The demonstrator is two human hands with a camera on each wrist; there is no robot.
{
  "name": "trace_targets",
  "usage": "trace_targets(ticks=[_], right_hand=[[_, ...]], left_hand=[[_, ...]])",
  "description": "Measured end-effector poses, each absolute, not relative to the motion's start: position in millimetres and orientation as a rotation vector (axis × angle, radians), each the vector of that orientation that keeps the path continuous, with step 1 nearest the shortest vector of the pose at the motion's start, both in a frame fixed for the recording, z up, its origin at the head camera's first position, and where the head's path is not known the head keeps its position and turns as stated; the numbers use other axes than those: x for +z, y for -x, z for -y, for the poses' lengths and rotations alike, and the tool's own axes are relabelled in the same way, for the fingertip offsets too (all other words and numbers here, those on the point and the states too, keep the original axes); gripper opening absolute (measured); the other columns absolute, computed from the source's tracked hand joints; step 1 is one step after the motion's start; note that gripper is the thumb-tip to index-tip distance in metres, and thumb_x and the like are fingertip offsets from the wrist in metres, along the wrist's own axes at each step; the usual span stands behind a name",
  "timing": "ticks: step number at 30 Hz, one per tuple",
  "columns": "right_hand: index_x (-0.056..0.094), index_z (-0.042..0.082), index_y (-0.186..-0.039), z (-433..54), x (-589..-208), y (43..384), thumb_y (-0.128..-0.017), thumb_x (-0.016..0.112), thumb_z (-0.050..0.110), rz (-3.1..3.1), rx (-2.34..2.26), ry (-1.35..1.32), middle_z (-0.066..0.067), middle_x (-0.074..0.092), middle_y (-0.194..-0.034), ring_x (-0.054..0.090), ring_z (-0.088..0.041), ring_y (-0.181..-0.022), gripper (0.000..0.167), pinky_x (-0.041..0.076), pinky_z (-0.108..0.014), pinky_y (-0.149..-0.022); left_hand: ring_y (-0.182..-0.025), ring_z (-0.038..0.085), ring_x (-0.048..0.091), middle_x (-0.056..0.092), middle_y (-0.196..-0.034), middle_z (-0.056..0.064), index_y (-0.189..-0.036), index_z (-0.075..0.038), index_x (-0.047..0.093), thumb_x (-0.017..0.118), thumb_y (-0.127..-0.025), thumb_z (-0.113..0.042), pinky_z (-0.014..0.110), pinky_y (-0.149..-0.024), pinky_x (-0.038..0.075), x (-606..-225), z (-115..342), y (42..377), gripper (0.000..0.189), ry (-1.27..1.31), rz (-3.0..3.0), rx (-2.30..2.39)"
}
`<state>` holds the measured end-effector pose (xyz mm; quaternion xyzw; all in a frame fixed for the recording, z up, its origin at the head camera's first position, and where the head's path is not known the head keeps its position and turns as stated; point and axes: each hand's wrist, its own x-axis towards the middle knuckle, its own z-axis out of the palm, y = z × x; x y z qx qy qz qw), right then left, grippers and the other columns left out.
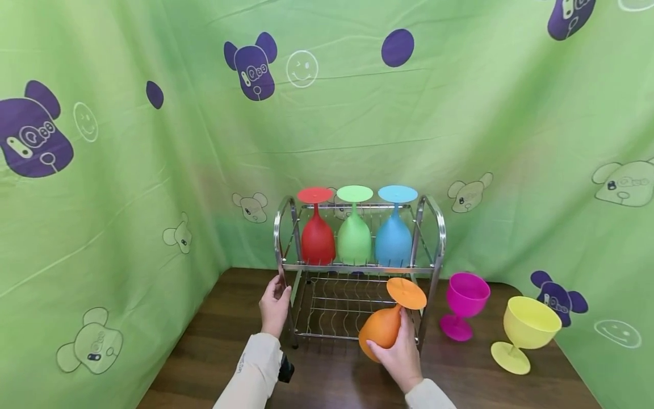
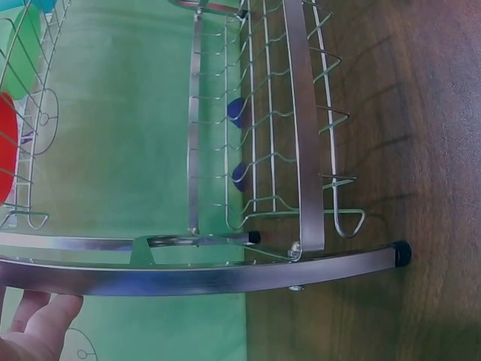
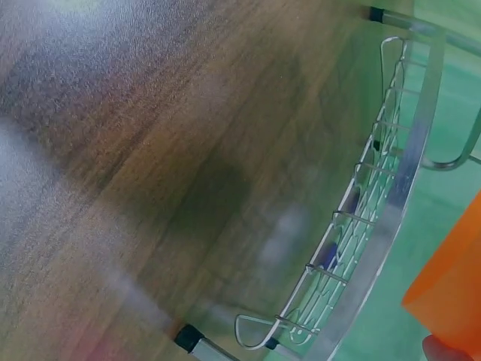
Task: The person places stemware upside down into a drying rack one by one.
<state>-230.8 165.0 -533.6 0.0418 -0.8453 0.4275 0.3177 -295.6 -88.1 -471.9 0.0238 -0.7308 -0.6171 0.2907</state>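
My right hand (image 1: 401, 353) grips an orange goblet (image 1: 380, 329), tilted with its foot up, in front of the rack's lower shelf. In the right wrist view part of the orange goblet (image 3: 451, 289) shows at the right edge, a fingertip against it. At the left upright of the metal dish rack (image 1: 357, 268), my left hand (image 1: 275, 307) holds the frame; the left wrist view shows its fingers at the metal bar (image 2: 188, 278). Upside down on the top shelf stand a red goblet (image 1: 318, 241), a green goblet (image 1: 354, 241) and a blue goblet (image 1: 393, 241).
Right of the rack, a magenta goblet (image 1: 466, 295) and a yellow goblet (image 1: 530, 324) stand upright on the brown wooden table (image 1: 214, 352). Behind and at both sides hangs a green printed cloth (image 1: 347, 130). The rack's lower wire shelf (image 1: 334, 309) holds no goblet.
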Motion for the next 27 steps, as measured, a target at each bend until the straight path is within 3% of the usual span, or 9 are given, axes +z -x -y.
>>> trace_targets(ticks=[9, 17, 27], right_hand=[[0.027, -0.014, -0.138, -164.5, -534.0, 234.6, -0.059, 0.086, 0.012, 2.257, 1.169, -0.074, -0.037, 0.04, -0.127, 0.048, -0.05, -0.106, 0.103, 0.044, -0.065, -0.08], [0.028, -0.012, -0.139, -164.6, -539.8, 243.3, -0.06, 0.086, 0.014, 2.275, 1.126, 0.0, -0.036, 0.042, -0.125, 0.05, -0.05, -0.104, 0.102, 0.044, -0.066, -0.079], [0.026, -0.011, -0.141, -168.5, -541.5, 252.1, -0.059, 0.088, 0.013, 2.242, 1.097, 0.084, -0.038, 0.039, -0.127, 0.048, -0.052, -0.107, 0.106, 0.044, -0.067, -0.078]], left_hand=[[-0.072, 0.027, 0.06, 0.064, -0.09, 0.027, -0.112, 0.012, 0.06, 0.065, -0.082, 0.011, 0.022, -0.062, 0.048, -474.1, 87.2, 293.7, 0.031, -0.052, 1.96, -1.6], [-0.076, 0.034, 0.062, 0.064, -0.091, 0.027, -0.111, 0.013, 0.06, 0.065, -0.082, 0.011, 0.022, -0.063, 0.049, -473.8, 90.4, 294.1, 0.03, -0.048, 1.958, -1.594], [-0.07, 0.022, 0.059, 0.064, -0.088, 0.026, -0.11, 0.013, 0.06, 0.066, -0.081, 0.011, 0.022, -0.061, 0.048, -478.0, 89.8, 293.0, 0.03, -0.024, 1.965, -1.583]])
